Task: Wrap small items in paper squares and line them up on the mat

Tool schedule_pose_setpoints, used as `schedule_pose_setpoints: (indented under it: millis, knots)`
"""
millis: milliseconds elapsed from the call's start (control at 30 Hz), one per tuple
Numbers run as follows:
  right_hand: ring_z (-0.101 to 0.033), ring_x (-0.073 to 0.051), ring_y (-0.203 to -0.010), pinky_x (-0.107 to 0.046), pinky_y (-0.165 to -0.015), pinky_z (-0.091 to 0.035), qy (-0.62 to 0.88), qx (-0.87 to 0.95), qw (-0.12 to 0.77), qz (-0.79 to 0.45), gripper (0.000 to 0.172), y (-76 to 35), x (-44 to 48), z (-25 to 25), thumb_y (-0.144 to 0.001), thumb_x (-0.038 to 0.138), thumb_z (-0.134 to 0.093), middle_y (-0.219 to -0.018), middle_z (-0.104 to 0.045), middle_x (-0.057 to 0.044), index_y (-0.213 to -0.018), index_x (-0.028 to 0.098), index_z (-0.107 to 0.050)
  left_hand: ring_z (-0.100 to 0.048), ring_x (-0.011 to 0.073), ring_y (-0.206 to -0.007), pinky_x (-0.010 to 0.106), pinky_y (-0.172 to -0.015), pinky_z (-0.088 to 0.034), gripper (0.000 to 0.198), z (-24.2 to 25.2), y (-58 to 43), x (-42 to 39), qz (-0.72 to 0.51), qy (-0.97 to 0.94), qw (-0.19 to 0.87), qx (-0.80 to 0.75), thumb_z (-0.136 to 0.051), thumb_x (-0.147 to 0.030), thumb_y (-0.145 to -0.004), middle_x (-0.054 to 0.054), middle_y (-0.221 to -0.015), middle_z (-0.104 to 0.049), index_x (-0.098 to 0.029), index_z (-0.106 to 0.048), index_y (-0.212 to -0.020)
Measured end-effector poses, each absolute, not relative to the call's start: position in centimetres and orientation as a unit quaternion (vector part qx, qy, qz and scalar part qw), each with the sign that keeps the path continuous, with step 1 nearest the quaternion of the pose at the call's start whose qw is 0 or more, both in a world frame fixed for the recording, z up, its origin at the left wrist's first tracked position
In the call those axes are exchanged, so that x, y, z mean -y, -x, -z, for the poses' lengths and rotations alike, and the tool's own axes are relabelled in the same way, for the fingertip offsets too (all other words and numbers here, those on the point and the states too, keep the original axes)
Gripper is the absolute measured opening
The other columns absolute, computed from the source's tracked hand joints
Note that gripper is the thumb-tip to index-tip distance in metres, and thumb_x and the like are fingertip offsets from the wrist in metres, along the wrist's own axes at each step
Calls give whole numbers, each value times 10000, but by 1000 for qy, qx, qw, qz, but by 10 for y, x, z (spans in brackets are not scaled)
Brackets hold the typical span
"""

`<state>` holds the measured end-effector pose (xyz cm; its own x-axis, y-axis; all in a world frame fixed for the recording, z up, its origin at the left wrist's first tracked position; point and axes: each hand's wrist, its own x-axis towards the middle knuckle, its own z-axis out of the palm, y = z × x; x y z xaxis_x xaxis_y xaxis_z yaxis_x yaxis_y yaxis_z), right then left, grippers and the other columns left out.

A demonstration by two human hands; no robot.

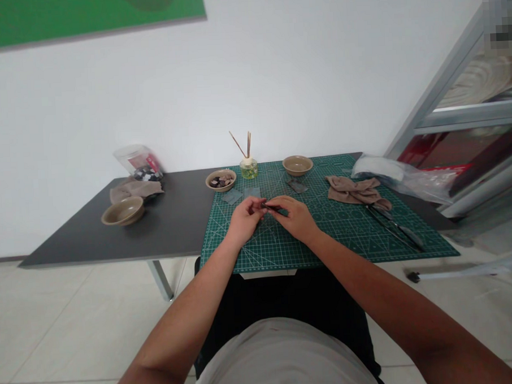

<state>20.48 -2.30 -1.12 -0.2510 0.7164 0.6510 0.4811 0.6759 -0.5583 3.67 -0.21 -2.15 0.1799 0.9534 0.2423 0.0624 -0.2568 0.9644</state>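
Over the middle of the green cutting mat [338,233], my left hand [245,218] and my right hand [294,216] meet at the fingertips. Both hands pinch a small dark object [270,207], mostly hidden by the fingers. Just beyond my left hand lie thin grey pieces [231,196]. A bowl holding dark and pale stone-like lumps [221,181] stands behind them. Past my right hand are a dark flat piece [297,185] and a tan bowl [298,165].
A glass bottle with sticks [249,168] stands near the wall. At right lie a brown cloth [358,192], glasses or tongs-like black item [395,228] and a plastic bag [408,174]. At left are another bowl [123,212], a cloth [135,190] and a clear container [139,162].
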Motion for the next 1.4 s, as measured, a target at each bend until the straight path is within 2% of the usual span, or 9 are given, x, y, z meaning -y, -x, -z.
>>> schedule_pose_setpoints:
  millis: [200,467,633,833,1033,1400]
  knots:
    - [-674,-177,-864,-329,-826,-523,427,746,490,-144,123,-207,20,13,-848,198,-599,-904,-728,-28,-912,218,-702,-541,109,-591,245,-597,-452,264,13,-36,7,-461,-649,427,-429,-603,-183,-751,-14,-690,-593,-190,-689,-1000]
    - [-666,-189,-859,-335,-812,-519,438,747,474,-162,119,-206,21,10,-819,233,-628,-912,-719,-36,-914,207,-695,-531,113,-569,239,-583,-431,272,5,-36,12,-416,-681,394,-456,-564,-163,-782,-15,-662,-603,-171,-687,-1024]
    - [-666,-189,-827,-328,-785,-517,451,736,474,-176,105,-207,22,10,-808,252,-637,-887,-717,-28,-894,221,-689,-535,109,-587,236,-607,-435,286,3,-37,13,-396,-690,389,-464,-527,-158,-806,-4,-721,-630,-154,-670,-1054]
    - [-650,-186,-856,-320,-807,-497,449,741,474,-157,113,-206,22,9,-827,255,-618,-909,-705,-39,-913,209,-674,-551,120,-645,242,-642,-444,268,3,-36,13,-392,-702,356,-475,-527,-171,-815,6,-771,-652,-166,-679,-1036]
    - [-655,-180,-819,-301,-766,-497,457,739,466,-166,129,-206,23,10,-803,260,-653,-891,-714,-32,-917,211,-686,-537,116,-606,239,-621,-441,258,1,-37,15,-390,-692,381,-473,-523,-181,-815,-7,-698,-612,-155,-672,-1024]
    - [-642,-173,-783,-285,-735,-467,473,744,439,-170,113,-205,23,9,-810,277,-646,-851,-704,-19,-897,215,-679,-537,114,-596,242,-616,-438,242,3,-37,14,-394,-684,386,-477,-523,-191,-812,-4,-710,-624,-163,-667,-1005]
